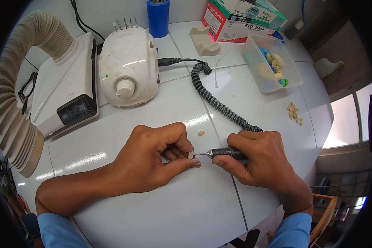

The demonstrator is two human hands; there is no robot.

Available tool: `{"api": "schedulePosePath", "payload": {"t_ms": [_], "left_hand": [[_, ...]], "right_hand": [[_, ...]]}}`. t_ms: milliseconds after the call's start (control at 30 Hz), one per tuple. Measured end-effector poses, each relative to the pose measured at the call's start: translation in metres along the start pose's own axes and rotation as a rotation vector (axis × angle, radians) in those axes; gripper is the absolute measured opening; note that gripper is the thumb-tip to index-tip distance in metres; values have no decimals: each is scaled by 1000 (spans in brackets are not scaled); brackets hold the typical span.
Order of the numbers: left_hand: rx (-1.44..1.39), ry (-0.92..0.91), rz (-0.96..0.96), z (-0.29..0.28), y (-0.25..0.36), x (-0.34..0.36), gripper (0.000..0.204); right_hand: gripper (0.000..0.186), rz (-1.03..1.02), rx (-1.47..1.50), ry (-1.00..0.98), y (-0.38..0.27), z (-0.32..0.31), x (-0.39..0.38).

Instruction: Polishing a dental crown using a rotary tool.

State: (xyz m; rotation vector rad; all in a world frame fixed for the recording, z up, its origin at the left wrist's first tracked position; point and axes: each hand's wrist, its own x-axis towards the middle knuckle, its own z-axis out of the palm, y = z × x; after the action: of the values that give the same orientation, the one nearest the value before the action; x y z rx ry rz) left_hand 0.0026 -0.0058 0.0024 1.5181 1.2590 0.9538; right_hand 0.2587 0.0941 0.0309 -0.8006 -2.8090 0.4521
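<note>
My left hand (157, 155) is closed in a pinch, its thumb and fingertips gripping a small whitish tooth-shaped piece (191, 156). From the right, my right hand (262, 159) wraps round a dark rotary handpiece (219, 153) held nearly level. The handpiece's thin metal bit (202, 153) reaches the piece at my left fingertips; whether it spins cannot be told. Just beyond the bit, a single tan tooth piece (201, 133) lies on the white table. A coiled grey cord (219, 105) runs from the handpiece to a white control unit (126, 58) with a round knob.
A white machine (64, 82) with a ribbed hose (12, 103) stands at left. At the back are a blue cylinder (158, 20), a beige holder (204, 43) and stacked boxes (239, 25). A clear tub (256, 74) and a small pile of teeth (293, 110) sit at right.
</note>
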Motion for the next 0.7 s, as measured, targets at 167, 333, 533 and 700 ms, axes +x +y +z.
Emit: {"api": "schedulePosePath", "payload": {"t_ms": [167, 333, 533, 700], "left_hand": [[16, -3, -5, 0, 0, 0, 23], [12, -7, -19, -2, 2, 0, 22], [7, -12, -3, -4, 0, -2, 21], [67, -16, 1, -4, 7, -1, 19]], "right_hand": [[49, 4, -1, -28, 0, -2, 1], [49, -6, -2, -40, 0, -3, 1], [51, -8, 7, -25, -2, 0, 2], [54, 40, 120, -36, 8, -8, 4]]}}
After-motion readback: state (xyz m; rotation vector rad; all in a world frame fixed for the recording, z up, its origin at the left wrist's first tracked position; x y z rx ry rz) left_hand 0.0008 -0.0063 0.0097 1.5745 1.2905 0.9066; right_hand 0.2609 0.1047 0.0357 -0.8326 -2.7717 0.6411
